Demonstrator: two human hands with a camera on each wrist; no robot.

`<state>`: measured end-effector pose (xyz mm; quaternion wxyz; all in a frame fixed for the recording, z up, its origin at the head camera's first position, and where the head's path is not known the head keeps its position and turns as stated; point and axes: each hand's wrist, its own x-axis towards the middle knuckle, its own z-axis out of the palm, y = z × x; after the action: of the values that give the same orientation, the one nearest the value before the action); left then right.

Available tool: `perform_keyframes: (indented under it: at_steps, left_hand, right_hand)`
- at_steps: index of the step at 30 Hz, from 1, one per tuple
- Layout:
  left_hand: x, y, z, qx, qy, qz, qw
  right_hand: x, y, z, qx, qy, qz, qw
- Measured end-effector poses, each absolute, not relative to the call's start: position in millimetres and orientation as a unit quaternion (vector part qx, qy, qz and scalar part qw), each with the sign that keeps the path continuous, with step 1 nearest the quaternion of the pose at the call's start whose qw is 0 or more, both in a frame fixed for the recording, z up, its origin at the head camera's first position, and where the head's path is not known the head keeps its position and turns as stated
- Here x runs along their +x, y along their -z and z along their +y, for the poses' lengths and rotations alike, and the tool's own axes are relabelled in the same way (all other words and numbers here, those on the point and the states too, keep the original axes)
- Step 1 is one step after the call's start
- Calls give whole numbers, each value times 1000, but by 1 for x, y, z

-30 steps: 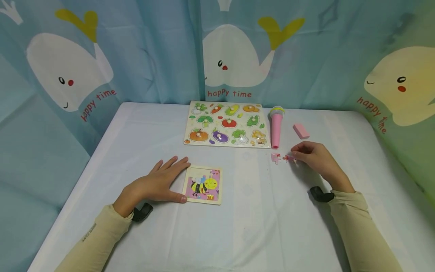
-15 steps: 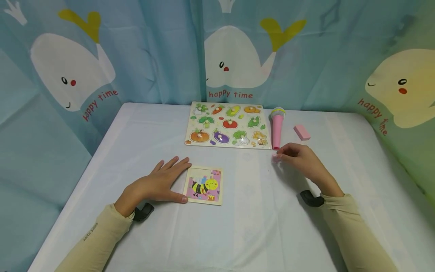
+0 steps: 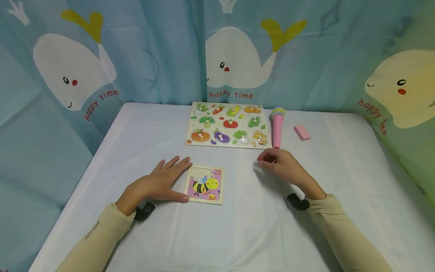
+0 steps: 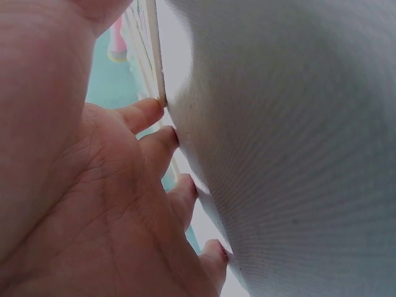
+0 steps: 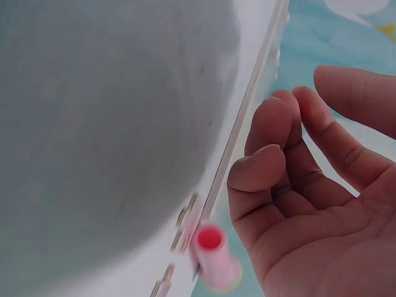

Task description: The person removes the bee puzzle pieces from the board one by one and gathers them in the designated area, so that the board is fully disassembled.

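In the head view my left hand [image 3: 159, 186] lies with spread fingers at the left side of a small wooden bee puzzle [image 3: 204, 185]. Its thumb and index finger touch the frame, and the upper left of the tray shows bare wood. My right hand [image 3: 282, 166] hovers low over the cloth, right of the puzzle, fingers loosely bent. Nothing shows between its fingers in the right wrist view. Small pink puzzle pieces [image 5: 185, 221] lie on the cloth beside it there; the hand hides them in the head view.
Behind stands a vegetable peg board [image 3: 228, 124], with a pink toy microphone [image 3: 277, 128] at its right end. A pink block [image 3: 302, 132] lies further right. Whale-print curtains [image 3: 163, 49] border the white-covered table [image 3: 217, 238].
My right hand has moved left from the pink pieces, passing below the microphone, and now covers where they lay in the head view. The left hand stays at the bee puzzle.
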<state>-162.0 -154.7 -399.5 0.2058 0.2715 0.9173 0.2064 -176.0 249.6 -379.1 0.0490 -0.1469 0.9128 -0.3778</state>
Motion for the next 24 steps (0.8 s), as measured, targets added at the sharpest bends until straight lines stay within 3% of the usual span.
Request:
perform_keyframes:
  at_steps: [24]
  left_hand:
    - [-163, 401, -156, 280, -198, 917, 202]
  right_hand:
    - [-174, 379, 192, -239, 381, 891, 64]
